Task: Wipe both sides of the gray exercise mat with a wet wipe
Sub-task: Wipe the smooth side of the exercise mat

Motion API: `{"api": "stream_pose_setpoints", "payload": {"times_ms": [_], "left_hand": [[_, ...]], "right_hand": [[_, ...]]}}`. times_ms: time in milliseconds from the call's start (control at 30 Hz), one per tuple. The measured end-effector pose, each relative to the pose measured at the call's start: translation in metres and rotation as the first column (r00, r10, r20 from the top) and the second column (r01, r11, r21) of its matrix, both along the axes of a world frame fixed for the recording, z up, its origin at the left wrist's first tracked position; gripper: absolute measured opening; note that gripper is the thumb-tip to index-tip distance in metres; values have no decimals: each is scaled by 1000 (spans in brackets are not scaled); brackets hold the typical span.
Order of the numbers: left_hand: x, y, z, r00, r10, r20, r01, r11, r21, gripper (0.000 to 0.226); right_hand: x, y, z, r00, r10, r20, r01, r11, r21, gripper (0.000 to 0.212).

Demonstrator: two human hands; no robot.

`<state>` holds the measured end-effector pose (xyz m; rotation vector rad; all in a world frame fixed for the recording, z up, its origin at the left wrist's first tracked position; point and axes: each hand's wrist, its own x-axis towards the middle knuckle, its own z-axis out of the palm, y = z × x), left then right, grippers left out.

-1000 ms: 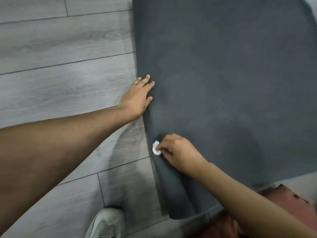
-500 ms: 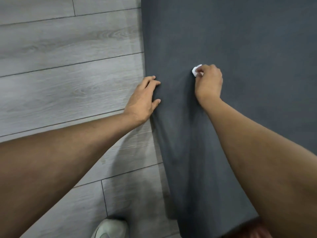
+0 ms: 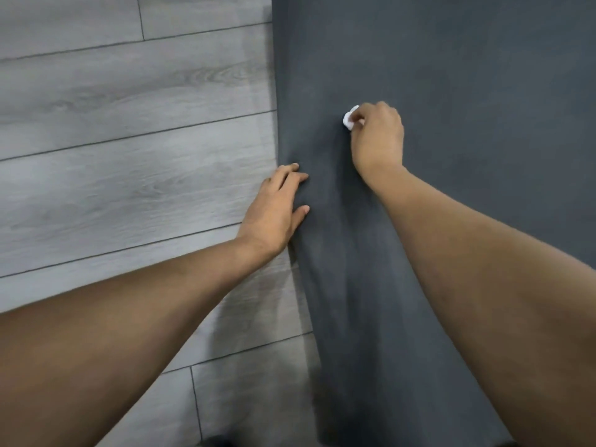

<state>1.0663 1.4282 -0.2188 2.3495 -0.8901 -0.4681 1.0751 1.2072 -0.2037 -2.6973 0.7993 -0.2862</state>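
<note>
Wiping the upper face is underway: the right hand (image 3: 377, 140) pinches a small crumpled white wet wipe (image 3: 350, 119) in its grip, pressed onto the flat dark gray exercise mat (image 3: 467, 91) beneath; nearer the body, the left hand (image 3: 274, 211), fingers spread, pins the mat's edge. Next, probably another stroke across unwiped mat beyond the grip.

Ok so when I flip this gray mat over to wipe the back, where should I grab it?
Probably the long left edge of the mat, coming from the floor side. That edge lies straight along the planks right where your left hand rests flat, so fingers could slide under it there. Your right hand pinches the wipe.
</note>
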Motion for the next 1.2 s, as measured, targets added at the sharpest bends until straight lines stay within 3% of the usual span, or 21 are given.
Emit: {"api": "stream_pose_setpoints", "payload": {"times_ms": [167,467,567,633,667,733,833,933,1033,1100,1133,1200], "left_hand": [[-2,-1,1,1000,-25,16,24,999,41,53],[-13,-14,27,995,-72,72,54,973,225,49],[-30,-14,46,973,-116,197,67,968,242,43],[-46,-7,50,936,-235,261,170,953,250,44],[-53,-1,50,924,-286,253,218,939,267,46],[-62,10,49,931,-328,160,267,912,312,58],[-57,19,46,942,-335,30,300,875,381,65],[-51,14,47,940,-341,-4,312,855,415,64],[-60,7,42,954,-300,4,268,857,441,61],[-67,4,41,961,-275,15,237,853,466,59],[-69,3,41,964,-266,29,221,851,477,58],[-74,1,43,963,-257,83,185,850,493,57]], "right_hand": [[-61,47,3,941,337,3,-337,939,74,21],[-270,123,29,867,493,-76,-434,820,373,15],[-302,130,29,808,580,-102,-528,790,311,14],[-290,125,29,766,626,-145,-595,776,207,15],[-276,119,28,776,612,-149,-595,790,145,15],[-240,104,29,887,449,-111,-445,894,58,12],[-205,107,33,984,147,-100,-136,984,113,16],[-235,145,29,957,277,-86,-255,944,209,17],[-305,170,33,830,544,-123,-494,819,291,17],[-336,149,39,730,659,-181,-612,748,255,17],[-341,126,40,711,663,-234,-635,748,192,18],[-344,63,38,850,437,-293,-447,894,35,19]]}}
